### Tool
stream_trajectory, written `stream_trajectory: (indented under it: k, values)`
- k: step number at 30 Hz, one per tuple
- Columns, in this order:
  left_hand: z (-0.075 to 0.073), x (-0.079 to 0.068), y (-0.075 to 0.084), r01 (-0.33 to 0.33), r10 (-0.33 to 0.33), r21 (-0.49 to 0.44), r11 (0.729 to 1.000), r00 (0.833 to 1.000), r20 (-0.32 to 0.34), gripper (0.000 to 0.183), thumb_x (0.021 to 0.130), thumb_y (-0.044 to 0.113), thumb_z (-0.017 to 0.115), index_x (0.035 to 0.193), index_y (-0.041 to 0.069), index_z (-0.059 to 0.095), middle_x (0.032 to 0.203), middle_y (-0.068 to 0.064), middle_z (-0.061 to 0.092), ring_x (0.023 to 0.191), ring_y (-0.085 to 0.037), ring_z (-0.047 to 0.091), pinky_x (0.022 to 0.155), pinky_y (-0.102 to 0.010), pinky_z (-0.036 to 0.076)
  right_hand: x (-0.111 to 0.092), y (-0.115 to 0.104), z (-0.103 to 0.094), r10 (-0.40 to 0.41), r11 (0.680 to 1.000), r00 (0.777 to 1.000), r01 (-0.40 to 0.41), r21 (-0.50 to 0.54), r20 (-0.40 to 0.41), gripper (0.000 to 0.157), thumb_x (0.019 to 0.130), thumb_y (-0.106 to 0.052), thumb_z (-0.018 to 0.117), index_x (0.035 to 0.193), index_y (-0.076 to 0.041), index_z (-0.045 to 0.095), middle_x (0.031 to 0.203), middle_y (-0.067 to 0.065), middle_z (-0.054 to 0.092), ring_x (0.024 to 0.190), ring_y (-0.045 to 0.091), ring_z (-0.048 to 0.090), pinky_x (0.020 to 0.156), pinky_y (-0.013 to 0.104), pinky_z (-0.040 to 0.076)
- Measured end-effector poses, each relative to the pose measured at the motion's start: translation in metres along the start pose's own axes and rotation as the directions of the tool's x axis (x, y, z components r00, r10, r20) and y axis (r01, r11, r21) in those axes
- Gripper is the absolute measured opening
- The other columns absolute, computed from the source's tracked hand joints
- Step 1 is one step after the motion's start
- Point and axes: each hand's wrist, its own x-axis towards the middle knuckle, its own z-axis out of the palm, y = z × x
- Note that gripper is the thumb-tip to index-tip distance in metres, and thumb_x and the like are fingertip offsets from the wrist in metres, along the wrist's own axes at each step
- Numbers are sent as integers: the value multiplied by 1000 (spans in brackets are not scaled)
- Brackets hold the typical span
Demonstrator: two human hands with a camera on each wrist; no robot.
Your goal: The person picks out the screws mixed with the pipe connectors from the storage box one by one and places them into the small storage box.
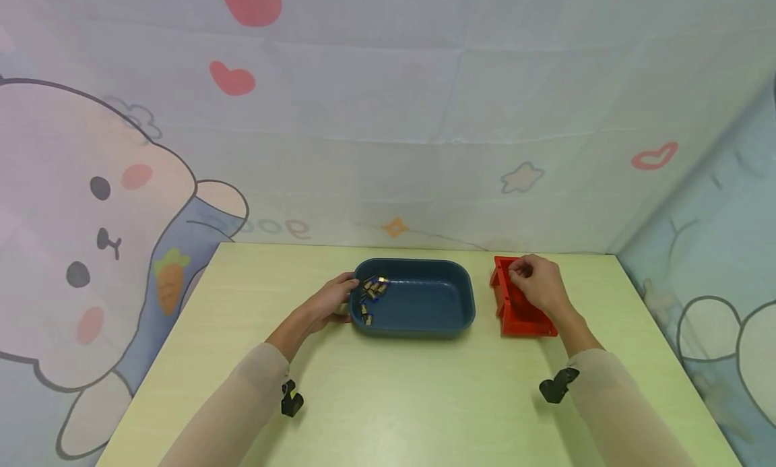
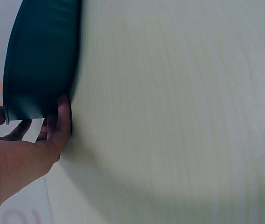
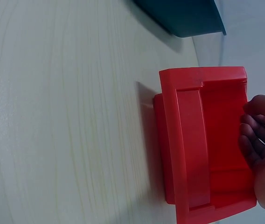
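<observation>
A dark blue plastic basin sits on the table with several small brass-coloured fittings gathered at its left end. My left hand grips that end, fingers at the rim and thumb against the outer wall. To the right stands a red plastic bin, seen with its low front lip in the right wrist view. Over the bin's far part, my right hand has its fingers bent and its thumb tip close to the index finger. Whether a small piece is between those fingertips is hidden.
The pale wood-grain table extends in front of both containers. A patterned cloth hangs behind the table's back edge and along the sides. A small black camera is strapped at the right wrist.
</observation>
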Motion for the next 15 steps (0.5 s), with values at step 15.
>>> stream_trajectory:
  k: [15]
  values:
    - [-2, 2, 0, -6, 6, 5, 1000, 1000, -1, 54, 115, 32, 40, 165, 15, 33, 166, -17, 38, 150, -40, 41, 82, -40, 58, 3, -5, -4, -17, 1000, 1000, 17, 16, 3, 11, 102, -7, 68, 108, 1, 71, 99, 16, 69, 91, 30, 62, 81, 37, 52]
